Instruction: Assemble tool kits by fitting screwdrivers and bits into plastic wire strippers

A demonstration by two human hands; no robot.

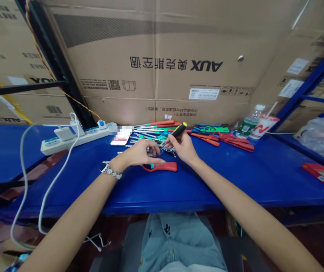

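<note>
My right hand is closed round a screwdriver with a black and yellow handle, its tip pointing down left toward small metal parts and thin wires. Opposite it, my left hand has its fingers curled, with the thumb stretched apart from them. Below that thumb lies a red lighter handle with a trigger loop and teal bits inside, partly covered by the hand. Behind both hands, several long-necked lighters with red and green parts lie in a pile.
Red handle pieces and green ones lie to the right. Beyond them stand a bottle and a paper cup with a straw. A power strip with white cables is at the left. Cardboard backs the blue table.
</note>
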